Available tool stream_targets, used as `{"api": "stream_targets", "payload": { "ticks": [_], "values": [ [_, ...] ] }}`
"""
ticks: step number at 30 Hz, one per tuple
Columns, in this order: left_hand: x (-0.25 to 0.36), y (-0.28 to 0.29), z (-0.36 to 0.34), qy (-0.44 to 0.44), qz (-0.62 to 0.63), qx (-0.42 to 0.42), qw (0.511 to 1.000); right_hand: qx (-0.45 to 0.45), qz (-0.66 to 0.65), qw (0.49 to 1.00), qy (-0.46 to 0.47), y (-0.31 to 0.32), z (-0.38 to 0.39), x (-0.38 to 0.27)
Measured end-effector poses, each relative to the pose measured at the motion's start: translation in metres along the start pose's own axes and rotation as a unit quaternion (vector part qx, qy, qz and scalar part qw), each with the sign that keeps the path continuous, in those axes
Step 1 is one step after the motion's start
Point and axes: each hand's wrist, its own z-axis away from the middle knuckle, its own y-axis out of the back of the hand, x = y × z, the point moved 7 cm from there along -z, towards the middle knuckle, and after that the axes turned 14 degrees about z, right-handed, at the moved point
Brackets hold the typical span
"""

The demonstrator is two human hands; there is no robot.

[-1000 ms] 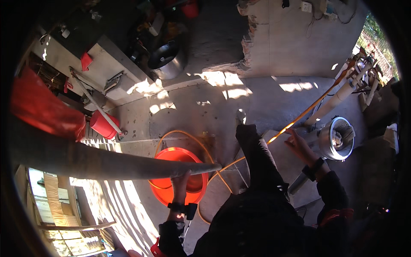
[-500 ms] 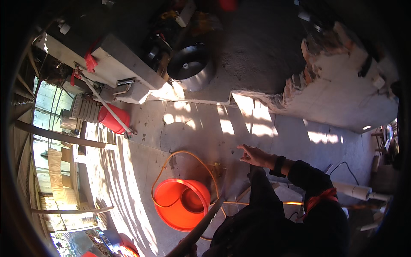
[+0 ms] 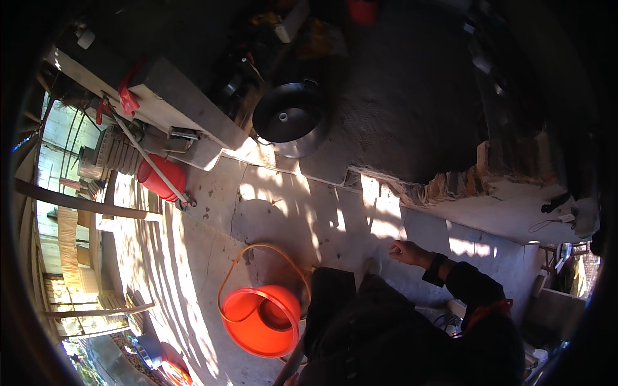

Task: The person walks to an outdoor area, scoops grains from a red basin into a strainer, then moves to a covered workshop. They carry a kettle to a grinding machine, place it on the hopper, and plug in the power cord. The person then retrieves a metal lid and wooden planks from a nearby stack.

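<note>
Right hand (image 3: 405,252): in mid-air over the floor (image 3: 212,238), fingers loosely curled, not closed on anything. Black band (image 3: 435,269) on that wrist, dark sleeve, red cloth (image 3: 487,313) at the elbow. Nearest thing below it in view: a shoe tip (image 3: 372,266) on the floor.

Left hand (image 3: 291,380): only a sliver at the lower edge, next to a grey pole (image 3: 295,361). Can't tell whether it grips the pole. Pole runs up from the lower edge to just beside the orange-red tub, right of the tub's rim.

Tub (image 3: 243,338): on the floor, left of the person's legs, well off the floor's far edge. Orange hose (image 3: 266,245) loops past its far side, with 1 stretch crossing over the rim into it.

Further out: red bucket (image 3: 151,178) near the floor's far left corner, white pole (image 3: 138,141) slanting across it. Big metal pot (image 3: 302,145) just past the floor's far edge, dark inside. Wall (image 3: 463,207) with a broken brick edge at far right. Striped sunlight on the floor's left part.
</note>
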Motion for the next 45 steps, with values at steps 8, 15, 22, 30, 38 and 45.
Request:
{"api": "stream_targets", "payload": {
  "ticks": [8, 15, 22, 30, 38, 45],
  "values": [
    [0.205, -0.107, -0.131, 0.007, -0.058, -0.11, 0.992, -0.012, 0.019, 0.989, -0.146, 0.023, -0.058, 0.032],
    [0.506, -0.377, -0.201, -0.162, -0.194, -0.229, 0.94, 0.141, -0.145, 0.919, -0.34, 0.035, -0.051, 0.045],
    [0.606, -0.565, -0.225, -0.169, -0.37, -0.263, 0.875, 0.144, -0.309, 0.839, -0.425, -0.022, -0.032, 0.011],
    [0.573, -0.622, -0.229, -0.108, -0.432, -0.3, 0.844, 0.107, -0.354, 0.839, -0.4, 0.02, -0.116, 0.054],
    [0.56, -0.686, -0.24, -0.077, -0.572, -0.305, 0.758, 0.241, -0.156, 0.908, -0.305, 0.249, -0.217, 0.112],
    [0.573, -0.928, -0.254, 0.03, -0.563, -0.336, 0.755, 0.296, -0.155, 0.893, -0.301, 0.428, -0.237, 0.163]
  ]
}}
